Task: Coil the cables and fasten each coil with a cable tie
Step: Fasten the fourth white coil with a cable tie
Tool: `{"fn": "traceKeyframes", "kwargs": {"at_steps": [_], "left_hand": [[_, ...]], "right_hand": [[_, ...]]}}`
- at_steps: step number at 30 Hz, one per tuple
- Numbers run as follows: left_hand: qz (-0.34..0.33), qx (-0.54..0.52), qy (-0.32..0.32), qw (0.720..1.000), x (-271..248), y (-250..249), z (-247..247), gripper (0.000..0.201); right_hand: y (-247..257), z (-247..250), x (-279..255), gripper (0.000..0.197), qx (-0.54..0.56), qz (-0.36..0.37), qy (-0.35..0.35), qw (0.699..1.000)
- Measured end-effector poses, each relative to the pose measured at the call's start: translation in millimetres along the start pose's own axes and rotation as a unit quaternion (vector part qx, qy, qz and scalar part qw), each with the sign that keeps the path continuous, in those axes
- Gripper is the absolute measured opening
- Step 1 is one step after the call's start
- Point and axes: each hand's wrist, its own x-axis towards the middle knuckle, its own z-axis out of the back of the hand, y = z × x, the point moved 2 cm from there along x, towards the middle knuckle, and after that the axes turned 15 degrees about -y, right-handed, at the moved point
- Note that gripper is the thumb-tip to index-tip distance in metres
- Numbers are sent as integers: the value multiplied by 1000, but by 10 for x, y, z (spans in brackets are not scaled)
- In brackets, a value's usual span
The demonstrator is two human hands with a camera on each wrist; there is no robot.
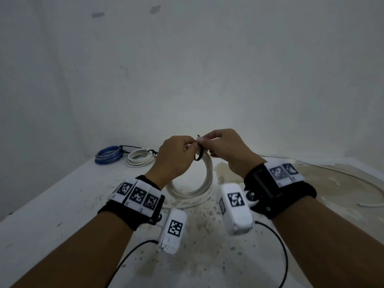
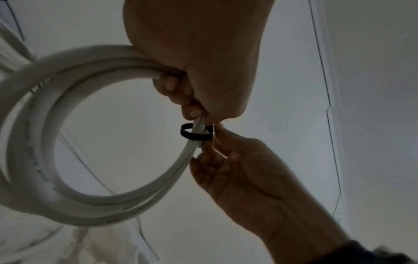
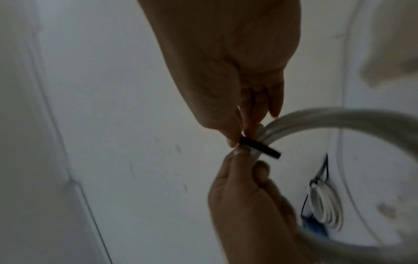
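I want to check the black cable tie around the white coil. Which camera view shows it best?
The left wrist view: the cable tie shows as a clear open loop around the white coil. The right wrist view shows it blurred and edge-on; in the head view it is small and partly hidden by the hands.

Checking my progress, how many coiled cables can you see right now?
3: a blue coil and a white coil at the table's far left, plus the white coil in my hands.
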Motion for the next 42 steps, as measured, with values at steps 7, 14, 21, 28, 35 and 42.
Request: {"fn": "traceKeyframes", "kwargs": {"at_steps": [7,14,21,28,35,42], "left_hand": [[3,-92,28,995,-159,-64,-111,24],[181,-155,32,971,-155,-49,-148,25],[107,-84,53,989,-206,-128,-160,29],[231,-177,118,949,-192,-123,-170,24],[249,-175,132,943,-203,-73,-170,23],[275,-192,126,934,-221,92,-99,24]], "right_hand": [[19,14,139,10,88,-147,-26,985],[-63,-44,103,21,102,-120,31,987],[-98,-17,104,19,-27,-15,-15,999],[-136,-107,82,27,23,-44,-17,999],[-141,-226,93,18,-39,-51,-22,998],[-165,-321,59,31,-5,-28,-15,999]]}}
